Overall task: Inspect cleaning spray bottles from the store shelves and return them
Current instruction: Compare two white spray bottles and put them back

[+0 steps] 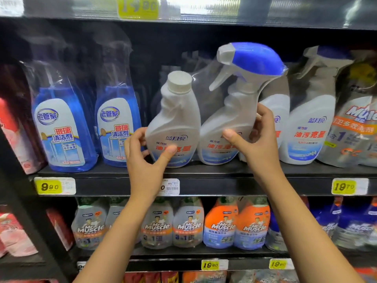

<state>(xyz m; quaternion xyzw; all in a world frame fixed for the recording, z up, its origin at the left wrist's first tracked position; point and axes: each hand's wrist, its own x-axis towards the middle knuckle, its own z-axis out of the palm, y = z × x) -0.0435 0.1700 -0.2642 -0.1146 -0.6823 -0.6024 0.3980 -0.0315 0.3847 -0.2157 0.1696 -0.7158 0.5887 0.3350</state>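
Gripping a film-wrapped twin pack of white cleaner at the front of the middle shelf, a person's left hand curls its fingers round the tilted capped refill bottle, while the right hand clasps the blue-headed trigger spray bottle from its 3 o'clock side. Blue glass-cleaner bottles stand at 9 o'clock of the pack, a matching white spray bottle at 3 o'clock, and Mr Muscle bottles line the shelf below at 6 o'clock.
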